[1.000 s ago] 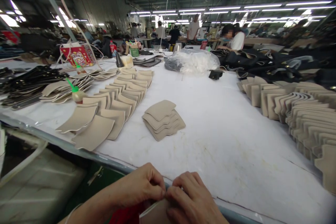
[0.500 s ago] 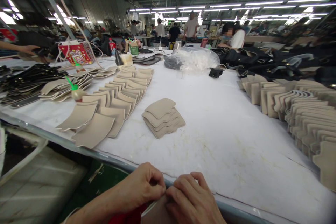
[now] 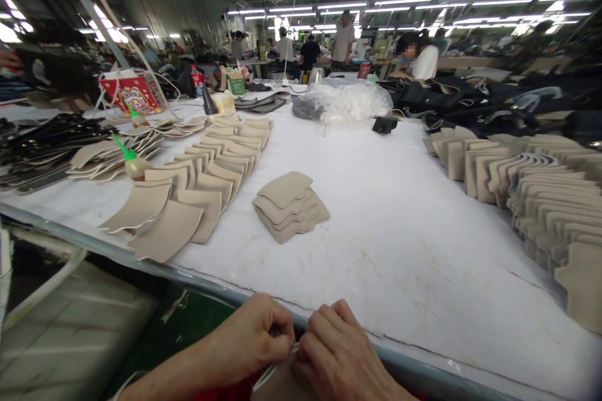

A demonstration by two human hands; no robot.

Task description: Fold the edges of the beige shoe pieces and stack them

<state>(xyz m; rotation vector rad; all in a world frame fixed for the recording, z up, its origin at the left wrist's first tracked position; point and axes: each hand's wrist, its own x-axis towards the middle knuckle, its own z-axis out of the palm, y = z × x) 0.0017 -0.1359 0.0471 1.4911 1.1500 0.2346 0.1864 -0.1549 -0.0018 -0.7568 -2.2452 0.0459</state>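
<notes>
At the table's front edge, my left hand (image 3: 263,335) pinches the upper edge of a taupe leather-like piece (image 3: 282,382). My right hand (image 3: 332,351) is closed on the same edge, close beside the left fingertips. A pale rim runs along the piece's left side; its lower part is cut off by the frame. Just beyond my hands lies a small fanned stack of taupe pieces (image 3: 291,207). To the left, overlapping curved taupe panels (image 3: 164,232) form long rows.
Rows of upright taupe pieces (image 3: 545,200) line the right side. A green-capped glue bottle (image 3: 134,166) stands left among panels. Further back are a plastic bag bundle (image 3: 343,100), a red box (image 3: 134,91) and black bags (image 3: 470,97). The table's metal edge (image 3: 211,288) runs before me.
My right hand has shifted slightly along the piece's edge, its fingers drawn more closely together. The left hand keeps its pinch. The camera view has tilted a little.
</notes>
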